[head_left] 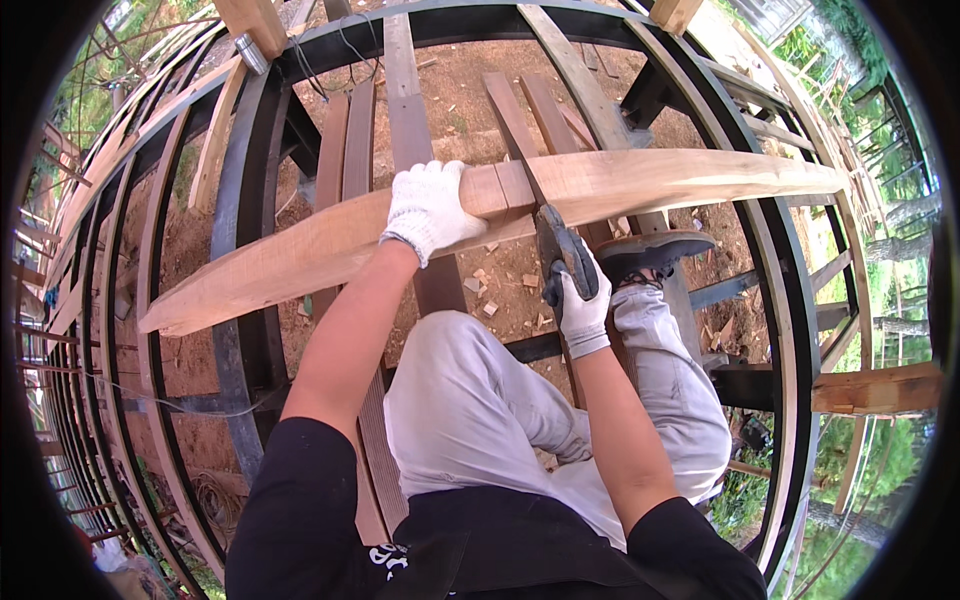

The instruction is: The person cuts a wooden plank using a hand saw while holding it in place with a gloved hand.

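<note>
A long, thick wooden beam point(650, 188) lies crosswise in front of me, resting over the frame below. My left hand point(432, 208), in a white knit glove, presses on top of the beam left of its middle, fingers bent over the wood. Just right of it, dark cut lines cross the beam's face. In my gloved right hand point(583, 300) is the dark grip of a hand saw point(555, 240); its blade rises across the beam at one of these lines. The fingers are wrapped round that grip. My shoe point(655, 250) stands behind the saw hand, close under the beam.
Black metal beams point(245, 230) and wooden slats point(410, 130) form an open floor frame with gaps. Wood chips point(490, 308) lie scattered on the brown dirt beneath. A metal can point(251, 54) sits by a wooden post point(252, 22) at the upper left.
</note>
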`<state>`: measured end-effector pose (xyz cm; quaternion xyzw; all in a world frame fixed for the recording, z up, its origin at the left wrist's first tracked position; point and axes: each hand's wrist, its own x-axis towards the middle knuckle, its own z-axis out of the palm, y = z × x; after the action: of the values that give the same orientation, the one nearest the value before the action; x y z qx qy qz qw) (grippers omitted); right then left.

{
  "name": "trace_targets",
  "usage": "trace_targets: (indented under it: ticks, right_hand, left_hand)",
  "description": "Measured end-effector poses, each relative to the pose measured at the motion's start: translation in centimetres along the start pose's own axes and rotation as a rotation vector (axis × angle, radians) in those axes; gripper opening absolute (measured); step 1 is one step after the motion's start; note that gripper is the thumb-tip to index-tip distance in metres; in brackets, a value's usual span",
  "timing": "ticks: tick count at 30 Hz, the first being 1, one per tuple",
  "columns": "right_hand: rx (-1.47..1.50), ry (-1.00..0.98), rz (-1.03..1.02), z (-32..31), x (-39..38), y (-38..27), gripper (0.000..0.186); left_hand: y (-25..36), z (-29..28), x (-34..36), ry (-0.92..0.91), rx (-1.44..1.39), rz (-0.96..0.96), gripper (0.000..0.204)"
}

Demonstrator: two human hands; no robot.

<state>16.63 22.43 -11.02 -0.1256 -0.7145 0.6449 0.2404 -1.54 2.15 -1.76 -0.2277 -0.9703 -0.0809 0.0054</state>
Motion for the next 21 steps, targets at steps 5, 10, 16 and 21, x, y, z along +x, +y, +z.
trace_targets:
  ticks: [5,10,16,21]
  right_hand:
    - [-0.038,-0.088,0.148,-7.0,-14.0,-7.4,0.061]
    - [-0.062,-0.130,0.125,-4.9,-11.7,-6.1,0.058]
    - [0.066,-0.025,0.034,0.8,1.9,-0.4,0.054]
    - [-0.007,-0.048,0.250,-7.2,-12.8,-5.5,0.066]
  left_hand:
    - [-1.1,-1.4,-0.3,-0.018,0.016,-0.014,0.089]
    - [-1.1,-1.1,-0.1,-0.021,0.038,-0.034,0.088]
    - [-0.4,-0.4,0.8,0.011,-0.002,0.005,0.088]
    - [-0.9,-1.3,0.3,-0.041,0.018,-0.026,0.090]
